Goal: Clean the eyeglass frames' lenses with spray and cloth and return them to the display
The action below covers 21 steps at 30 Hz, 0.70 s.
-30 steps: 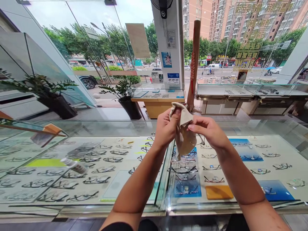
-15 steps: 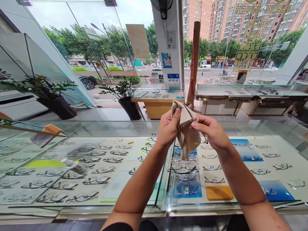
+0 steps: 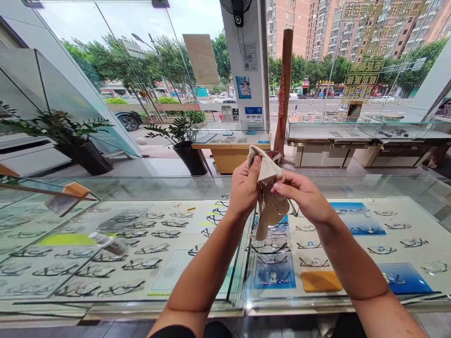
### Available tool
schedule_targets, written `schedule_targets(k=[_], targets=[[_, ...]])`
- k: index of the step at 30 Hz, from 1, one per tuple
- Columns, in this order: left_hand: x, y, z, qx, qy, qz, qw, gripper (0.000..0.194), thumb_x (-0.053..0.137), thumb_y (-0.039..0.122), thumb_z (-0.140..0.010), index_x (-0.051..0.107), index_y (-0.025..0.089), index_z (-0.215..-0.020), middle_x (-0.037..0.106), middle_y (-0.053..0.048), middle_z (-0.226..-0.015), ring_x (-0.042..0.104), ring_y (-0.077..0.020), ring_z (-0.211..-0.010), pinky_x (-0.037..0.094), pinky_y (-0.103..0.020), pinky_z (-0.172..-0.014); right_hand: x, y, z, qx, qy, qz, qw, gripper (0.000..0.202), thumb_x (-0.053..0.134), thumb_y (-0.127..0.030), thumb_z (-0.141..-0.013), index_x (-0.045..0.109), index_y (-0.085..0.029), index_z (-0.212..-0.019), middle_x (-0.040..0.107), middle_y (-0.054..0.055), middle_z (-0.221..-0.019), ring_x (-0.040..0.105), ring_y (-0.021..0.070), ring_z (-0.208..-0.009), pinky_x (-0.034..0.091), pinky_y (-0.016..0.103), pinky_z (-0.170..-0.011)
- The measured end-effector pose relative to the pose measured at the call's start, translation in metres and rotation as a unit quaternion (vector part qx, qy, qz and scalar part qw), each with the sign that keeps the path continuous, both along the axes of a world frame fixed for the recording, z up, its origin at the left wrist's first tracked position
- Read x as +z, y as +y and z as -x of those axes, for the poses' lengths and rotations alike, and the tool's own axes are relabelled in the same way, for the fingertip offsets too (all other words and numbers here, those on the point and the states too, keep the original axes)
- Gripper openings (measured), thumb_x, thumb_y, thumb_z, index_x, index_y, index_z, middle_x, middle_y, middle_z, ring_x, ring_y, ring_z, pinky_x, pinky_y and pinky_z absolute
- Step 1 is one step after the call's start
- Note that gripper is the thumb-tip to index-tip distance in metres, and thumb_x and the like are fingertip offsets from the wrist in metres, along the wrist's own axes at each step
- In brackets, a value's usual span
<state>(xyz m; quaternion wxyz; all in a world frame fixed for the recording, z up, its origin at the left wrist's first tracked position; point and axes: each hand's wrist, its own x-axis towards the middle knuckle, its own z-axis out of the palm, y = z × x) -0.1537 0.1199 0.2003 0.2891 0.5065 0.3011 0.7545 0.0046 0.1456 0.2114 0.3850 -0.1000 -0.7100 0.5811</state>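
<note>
My left hand (image 3: 244,190) is closed around a beige cleaning cloth (image 3: 267,171) with a zigzag edge, its thumb on top. The cloth is folded over a pair of eyeglasses (image 3: 293,209), and a loose end hangs below. Most of the eyeglasses is covered; a lens edge and a thin dark temple show beside the cloth. With thumb and fingers pinched, my right hand (image 3: 306,193) grips the eyeglasses at the right of the cloth. Both hands are raised above the glass display counter (image 3: 243,300).
Rows of eyeglasses (image 3: 143,263) lie inside the counter. A white spray bottle (image 3: 108,243) stands at left, and a tan case (image 3: 321,281) is at lower right. Across the floor are a potted plant (image 3: 190,157), a wooden post (image 3: 286,89) and more showcases (image 3: 327,141).
Both hands have shifted slightly left with the cloth and eyeglasses. The dark strip that crossed the top of the cloth no longer shows, and the cloth's hanging end sits a little lower.
</note>
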Motion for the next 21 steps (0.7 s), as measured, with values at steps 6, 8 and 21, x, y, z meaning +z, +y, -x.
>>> schedule_targets(k=[6, 8, 21], targets=[[0.012, -0.011, 0.015, -0.130, 0.102, 0.037, 0.986, 0.042, 0.092, 0.051, -0.077, 0.075, 0.018, -0.095, 0.070, -0.003, -0.077, 0.060, -0.0130, -0.064, 0.049, -0.024, -0.057, 0.011, 0.002, -0.013, -0.033, 0.034, 0.020, 0.999, 0.031, 0.076, -0.046, -0.088, 0.061, -0.022, -0.076, 0.058, -0.001, -0.079, 0.050, 0.0143, -0.076, 0.044, 0.030, -0.075], [0.009, -0.010, 0.009, -0.098, 0.084, 0.019, 0.991, 0.045, 0.096, 0.051, -0.072, 0.074, 0.019, -0.096, 0.070, -0.002, -0.077, 0.058, -0.0116, -0.061, 0.048, -0.023, -0.055, 0.008, -0.001, -0.010, -0.022, 0.025, 0.024, 0.999, 0.037, 0.076, -0.051, -0.088, 0.057, -0.022, -0.076, 0.055, -0.001, -0.078, 0.048, 0.0142, -0.074, 0.043, 0.030, -0.071], [0.005, 0.008, 0.020, 0.033, -0.036, 0.008, 0.999, 0.046, 0.079, 0.065, -0.085, 0.070, 0.020, -0.092, 0.064, 0.000, -0.070, 0.059, -0.0130, -0.061, 0.047, -0.025, -0.055, 0.009, 0.002, -0.015, -0.119, 0.035, -0.088, 0.988, 0.028, 0.070, -0.048, -0.096, 0.066, -0.024, -0.083, 0.062, 0.003, -0.096, 0.057, 0.0186, -0.093, 0.048, 0.036, -0.088]])
